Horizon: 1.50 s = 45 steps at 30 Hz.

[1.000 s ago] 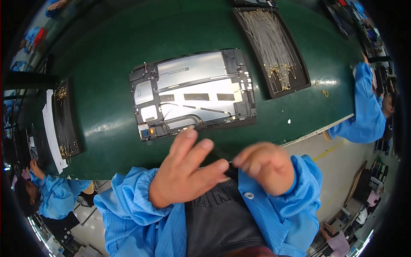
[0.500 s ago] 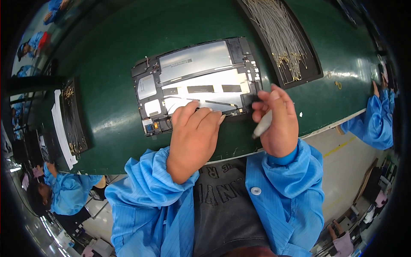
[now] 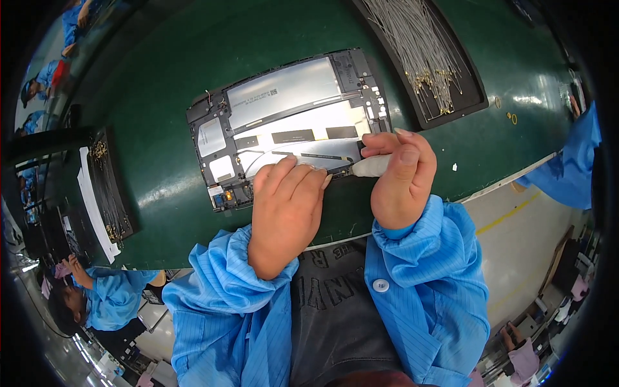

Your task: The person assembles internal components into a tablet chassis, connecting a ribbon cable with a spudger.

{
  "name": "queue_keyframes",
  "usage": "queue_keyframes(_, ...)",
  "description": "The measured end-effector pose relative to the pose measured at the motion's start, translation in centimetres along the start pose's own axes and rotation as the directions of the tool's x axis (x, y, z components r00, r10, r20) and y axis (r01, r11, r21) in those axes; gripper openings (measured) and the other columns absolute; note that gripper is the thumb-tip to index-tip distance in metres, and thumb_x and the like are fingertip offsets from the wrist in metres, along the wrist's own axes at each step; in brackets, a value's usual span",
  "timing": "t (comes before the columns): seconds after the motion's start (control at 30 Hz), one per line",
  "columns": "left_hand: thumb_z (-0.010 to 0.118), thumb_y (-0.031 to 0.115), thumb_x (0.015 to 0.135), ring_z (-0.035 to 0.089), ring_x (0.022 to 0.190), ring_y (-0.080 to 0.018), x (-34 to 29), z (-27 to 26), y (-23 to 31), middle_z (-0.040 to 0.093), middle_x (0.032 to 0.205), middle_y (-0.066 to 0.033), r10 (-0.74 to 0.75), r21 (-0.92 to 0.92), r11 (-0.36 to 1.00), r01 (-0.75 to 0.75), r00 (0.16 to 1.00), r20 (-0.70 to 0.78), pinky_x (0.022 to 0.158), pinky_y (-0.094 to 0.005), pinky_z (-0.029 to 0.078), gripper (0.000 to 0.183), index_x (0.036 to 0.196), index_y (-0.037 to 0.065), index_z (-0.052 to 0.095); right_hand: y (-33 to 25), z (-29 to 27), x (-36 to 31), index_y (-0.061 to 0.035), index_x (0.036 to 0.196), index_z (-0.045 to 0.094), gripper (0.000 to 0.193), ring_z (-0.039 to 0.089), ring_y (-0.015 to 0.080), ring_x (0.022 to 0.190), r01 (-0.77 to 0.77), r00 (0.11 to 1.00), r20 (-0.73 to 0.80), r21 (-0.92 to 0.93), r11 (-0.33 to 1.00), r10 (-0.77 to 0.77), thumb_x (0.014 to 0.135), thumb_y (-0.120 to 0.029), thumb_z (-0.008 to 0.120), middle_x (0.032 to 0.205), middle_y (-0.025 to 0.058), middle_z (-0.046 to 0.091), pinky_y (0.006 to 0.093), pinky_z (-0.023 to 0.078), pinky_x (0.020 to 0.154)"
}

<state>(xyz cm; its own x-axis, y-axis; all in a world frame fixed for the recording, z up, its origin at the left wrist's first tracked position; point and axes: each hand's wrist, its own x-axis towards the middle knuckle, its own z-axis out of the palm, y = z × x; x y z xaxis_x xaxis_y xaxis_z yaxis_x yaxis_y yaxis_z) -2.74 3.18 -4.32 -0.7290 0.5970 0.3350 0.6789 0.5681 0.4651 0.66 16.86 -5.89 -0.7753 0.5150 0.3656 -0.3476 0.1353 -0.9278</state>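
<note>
Head view: tablet is lying lengthwise along the bench's front edge, forward-left of the right hand pinching a white tool; left hand, grip hidden, is touching the tablet.

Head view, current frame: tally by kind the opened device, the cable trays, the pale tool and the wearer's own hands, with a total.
Opened device: 1
Dark cable trays: 2 (left tray, right tray)
Pale tool: 1
Wearer's hands: 2 (left hand, right hand)
Total: 6
</note>
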Motion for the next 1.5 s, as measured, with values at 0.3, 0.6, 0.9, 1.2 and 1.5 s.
queue_keyframes(0.3, 0.059, 0.002, 0.063, 0.05, 0.083, -0.0285, 0.1, 0.0, 0.0, 0.055, 0.079, -0.0083, -0.011, 0.008, 1.0, 0.011, 1.0, 0.008, 0.074, -0.0365, 0.036, 0.017, 0.08, 0.003, 0.056, -0.5, 0.0, 0.2, -0.0006, 0.096, 0.043, 0.02, 0.052, 0.0136, 0.07, -0.005, 0.999, 0.038, -0.006, 1.0, 0.005, 0.085, -0.018, 0.041, 0.081, 0.0116, 0.057, 0.0252, 0.042, 0.065)
queue_keyframes(0.6, 0.057, 0.008, 0.062, 0.048, 0.084, -0.0239, 0.6, -1.1, -0.8, 0.053, 0.08, -0.0065, 0.039, 0.05, 0.998, -0.043, 0.997, 0.071, 0.073, -0.0346, 0.035, 0.02, 0.081, 0.006, 0.055, -2.6, 1.4, 2.6, -0.0035, 0.076, 0.055, 0.015, 0.052, 0.0268, 0.059, 0.377, 0.837, 0.54, -0.455, 0.807, -0.087, 0.074, -0.018, 0.054, 0.068, 0.0123, 0.054, 0.0315, 0.042, 0.054)
queue_keyframes(0.9, 0.055, 0.022, 0.074, 0.049, 0.091, -0.0281, 4.5, -5.5, -10.2, 0.052, 0.096, -0.0165, -0.362, 0.277, 0.874, 0.399, 0.916, -0.175, 0.081, -0.033, 0.036, 0.037, 0.1, -0.003, 0.049, -3.2, -2.4, 1.0, 0.0, 0.11, 0.038, 0.034, 0.049, 0.0111, 0.059, -0.512, 0.853, -0.178, -0.093, 0.854, 0.491, 0.086, -0.023, 0.04, 0.074, 0.0093, 0.055, 0.0222, 0.041, 0.054)
queue_keyframes(1.2, 0.057, 0.029, 0.075, 0.049, 0.09, -0.0191, 4.9, -6.3, -14.5, 0.049, 0.101, -0.0178, -0.562, -0.586, 0.233, 0.776, 0.599, 0.57, 0.078, -0.0245, 0.038, 0.062, 0.115, -0.011, 0.032, -1.0, 0.5, -0.5, 0.0048, 0.108, 0.037, 0.033, 0.049, 0.0152, 0.085, -0.435, 0.866, -0.344, -0.159, 0.886, 0.363, 0.087, -0.021, 0.036, 0.086, 0.0122, 0.055, 0.0287, 0.033, 0.083)
queue_keyframes(1.5, 0.057, 0.014, 0.073, 0.055, 0.063, -0.0098, 2.0, -14.0, -14.6, 0.057, 0.087, -0.0098, -0.683, -0.815, -0.034, 0.579, 0.581, 0.442, 0.044, -0.0157, 0.04, 0.037, 0.103, -0.003, 0.045, 1.6, 4.8, 6.2, -0.0003, 0.108, 0.04, 0.032, 0.051, 0.0117, 0.075, -0.391, 0.92, -0.089, -0.14, 0.91, 0.382, 0.086, -0.023, 0.04, 0.079, 0.0085, 0.055, 0.0251, 0.04, 0.07)
